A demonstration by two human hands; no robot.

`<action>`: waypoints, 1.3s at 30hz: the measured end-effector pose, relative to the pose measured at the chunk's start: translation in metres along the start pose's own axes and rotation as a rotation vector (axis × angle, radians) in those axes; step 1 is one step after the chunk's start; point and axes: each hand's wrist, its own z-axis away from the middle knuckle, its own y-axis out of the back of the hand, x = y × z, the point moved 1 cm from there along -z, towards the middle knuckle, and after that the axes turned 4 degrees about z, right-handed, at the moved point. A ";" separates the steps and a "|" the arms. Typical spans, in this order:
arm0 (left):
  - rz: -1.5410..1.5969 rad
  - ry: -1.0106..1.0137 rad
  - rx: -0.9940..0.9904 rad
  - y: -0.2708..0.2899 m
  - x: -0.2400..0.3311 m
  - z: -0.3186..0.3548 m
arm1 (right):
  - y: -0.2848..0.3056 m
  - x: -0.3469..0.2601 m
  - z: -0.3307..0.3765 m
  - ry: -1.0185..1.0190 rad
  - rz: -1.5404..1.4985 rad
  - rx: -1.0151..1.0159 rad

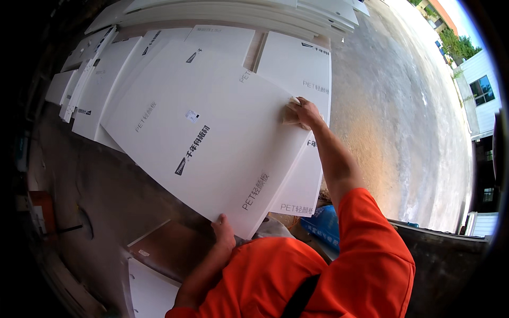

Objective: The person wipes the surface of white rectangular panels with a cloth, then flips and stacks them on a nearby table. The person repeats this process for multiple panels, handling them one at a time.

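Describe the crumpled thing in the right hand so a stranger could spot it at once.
Find the large white printed panel lying askew over other white boards. At its far right corner is the person's right hand. The beige wad, probably cloth, bunched under that hand is it: soft-looking and wrinkled, unlike the flat white boards.

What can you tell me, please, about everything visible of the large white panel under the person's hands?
The large white panel is flat, thin and straight-edged, apparently smooth coated board. Dark and grey printing runs diagonally across it, and a small white label sits on its face. It lies askew over other white panels, one corner toward the person's body. The left hand touches its near edge; the right hand holds a tan cloth against it near the right edge.
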 end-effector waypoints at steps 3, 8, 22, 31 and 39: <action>-0.002 0.066 -0.043 0.007 -0.013 -0.001 | -0.001 -0.005 0.000 -0.069 -0.136 -0.074; 0.008 0.090 -0.141 0.022 -0.034 -0.010 | 0.000 -0.002 -0.002 -0.122 -0.213 -0.078; 0.416 0.011 -0.242 0.095 0.121 -0.184 | -0.055 -0.065 0.349 -0.698 -0.236 -0.515; 0.269 0.039 -0.148 0.053 0.128 -0.123 | -0.127 -0.068 0.424 -0.882 -0.922 -0.185; 0.041 0.440 -0.682 -0.037 0.040 -0.028 | -0.009 0.114 0.388 -0.968 -0.732 0.084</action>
